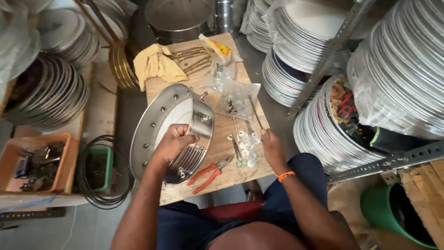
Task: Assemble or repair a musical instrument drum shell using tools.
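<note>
A shiny steel drum shell (157,125) with lugs around its wall stands tilted on its side on a wooden board (222,183). My left hand (173,143) grips its near rim. My right hand (272,147) rests at the board's right edge, fingertips pinching a thin metal rod (255,113) that lies slanted toward the plastic bags. Just left of that hand lie several white washers (247,146) and small metal parts. Red-handled pliers (209,173) lie on the board between my hands.
A yellow cloth (155,62), brass rods (192,58) and clear bags of hardware (236,95) sit at the board's far end. Stacks of drum hoops and heads (402,69) crowd both sides. An orange tray of parts (34,162) and a green bucket (393,213) stand on the floor.
</note>
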